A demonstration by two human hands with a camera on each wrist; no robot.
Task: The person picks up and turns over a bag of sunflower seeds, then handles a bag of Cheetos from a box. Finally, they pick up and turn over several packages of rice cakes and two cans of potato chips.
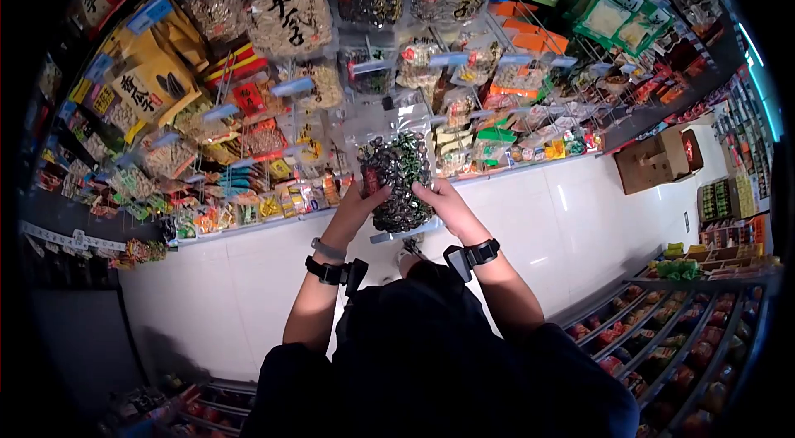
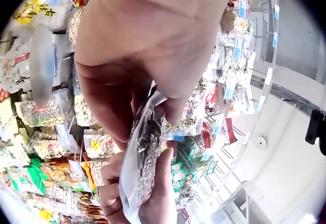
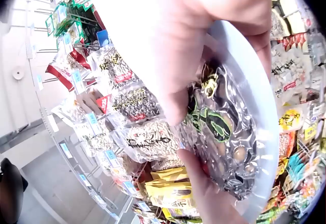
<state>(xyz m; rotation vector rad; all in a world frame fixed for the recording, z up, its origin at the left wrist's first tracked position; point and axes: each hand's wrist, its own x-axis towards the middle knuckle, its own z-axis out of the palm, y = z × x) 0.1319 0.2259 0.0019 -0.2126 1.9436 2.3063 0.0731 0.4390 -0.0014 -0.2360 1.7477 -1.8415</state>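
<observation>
A clear plastic bag of dark, glossy seeds (image 1: pixel 402 181) with green and red lettering is held in front of the person's body. My left hand (image 1: pixel 361 204) grips its left edge, thumb on the front. On the opposite edge my right hand (image 1: pixel 451 208) holds it the same way. In the left wrist view the bag (image 2: pixel 145 157) shows nearly edge-on, with the left hand (image 2: pixel 147 45) over it. The right wrist view shows the bag's pale bottom edge and bulging front (image 3: pixel 224 132), the right hand's thumb pressed against it.
Racks of hanging snack bags stand ahead, including yellow sunflower seed bags (image 1: pixel 156 89) and a large clear bag with black lettering (image 1: pixel 290 12). An open cardboard box (image 1: pixel 658 161) sits on the white floor (image 1: pixel 546 206) at right. Slanted shelves (image 1: pixel 671 347) of packets stand behind on the right.
</observation>
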